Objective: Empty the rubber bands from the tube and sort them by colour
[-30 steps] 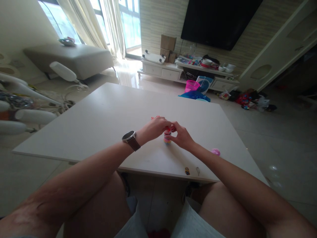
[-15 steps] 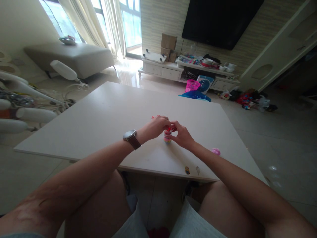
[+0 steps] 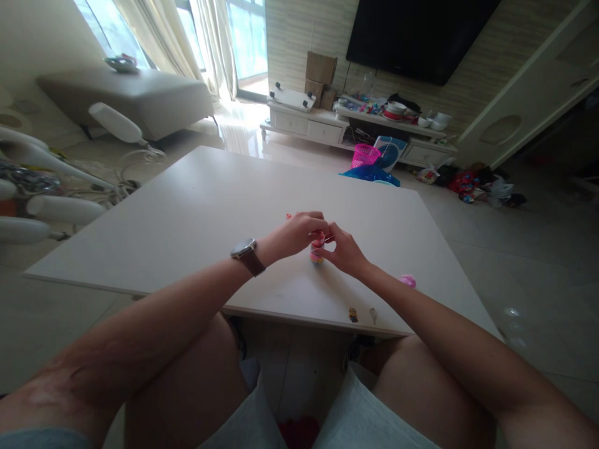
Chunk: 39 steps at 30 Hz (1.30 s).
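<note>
A small clear jar with pink, yellow and other bright contents stands on the white table. My right hand is curled round its right side, with the thumb against the jar and the fingers near its rim. Over the jar's mouth, my left hand has its fingers bent down and pinched together; what lies in them is hidden. Something red shows between the two hands. Small red pieces lie on the table just behind my left hand, which partly covers them.
A pink object rests beyond my right forearm. Near the table's front edge lie a yellow cartoon figure and a small pale item. A pink basket and a blue bag are on the floor past the far edge.
My left hand has shifted slightly right over the jar's mouth and now hides more of the red pieces behind it. The right hand keeps its place at the jar.
</note>
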Available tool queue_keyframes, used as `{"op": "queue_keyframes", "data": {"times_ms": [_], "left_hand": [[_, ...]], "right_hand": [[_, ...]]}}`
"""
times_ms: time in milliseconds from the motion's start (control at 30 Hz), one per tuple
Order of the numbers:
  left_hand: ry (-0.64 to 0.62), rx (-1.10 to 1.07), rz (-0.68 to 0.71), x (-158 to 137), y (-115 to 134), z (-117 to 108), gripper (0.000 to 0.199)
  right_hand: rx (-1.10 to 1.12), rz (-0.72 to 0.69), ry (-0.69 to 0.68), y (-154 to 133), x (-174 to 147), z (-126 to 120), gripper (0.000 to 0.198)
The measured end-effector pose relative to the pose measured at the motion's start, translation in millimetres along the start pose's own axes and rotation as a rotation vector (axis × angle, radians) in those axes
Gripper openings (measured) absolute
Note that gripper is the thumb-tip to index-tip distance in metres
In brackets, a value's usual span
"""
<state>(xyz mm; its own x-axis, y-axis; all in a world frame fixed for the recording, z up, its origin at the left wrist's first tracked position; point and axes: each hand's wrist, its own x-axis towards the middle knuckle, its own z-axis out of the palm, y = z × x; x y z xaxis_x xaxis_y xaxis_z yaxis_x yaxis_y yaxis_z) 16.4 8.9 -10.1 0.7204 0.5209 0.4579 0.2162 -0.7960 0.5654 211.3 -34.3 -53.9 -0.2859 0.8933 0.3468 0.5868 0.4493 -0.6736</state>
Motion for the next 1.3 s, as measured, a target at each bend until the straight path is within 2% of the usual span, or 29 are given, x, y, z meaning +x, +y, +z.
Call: {"op": "queue_keyframes", "data": {"times_ms": [167,333,567,967,1133,1300], "left_hand": [[0.008,-0.044,-0.007,-0.5,-3.8,2.5,0.019],[-0.011,-0.019,0.027,-0.6,-6.8,3.3,0.022],[-0.028,0.034,-0.001,-2.2,-4.4,-0.1,0.022],[0.079,0.056,-0.023,-3.1,-11.4,-9.7,0.013],[-0.069,0.125,-0.001,-6.5,-16.4,-11.4,0.018],[-0.210,0.243,-0.062,-10.3,-15.2,-7.6,0.025]], "right_hand": [[0.006,-0.019,-0.009,-0.4,-0.7,0.5,0.033],[-0.003,-0.018,0.001,-0.3,-0.7,0.5,0.033],[0.022,-0.009,-0.014,-2.4,-0.2,-2.5,0.035],[0.029,-0.005,-0.007,1.3,-1.3,-1.2,0.045],[0.032,-0.013,-0.002,2.7,-1.2,-1.4,0.043],[0.035,-0.056,0.003,2.3,-1.0,0.4,0.040]]}}
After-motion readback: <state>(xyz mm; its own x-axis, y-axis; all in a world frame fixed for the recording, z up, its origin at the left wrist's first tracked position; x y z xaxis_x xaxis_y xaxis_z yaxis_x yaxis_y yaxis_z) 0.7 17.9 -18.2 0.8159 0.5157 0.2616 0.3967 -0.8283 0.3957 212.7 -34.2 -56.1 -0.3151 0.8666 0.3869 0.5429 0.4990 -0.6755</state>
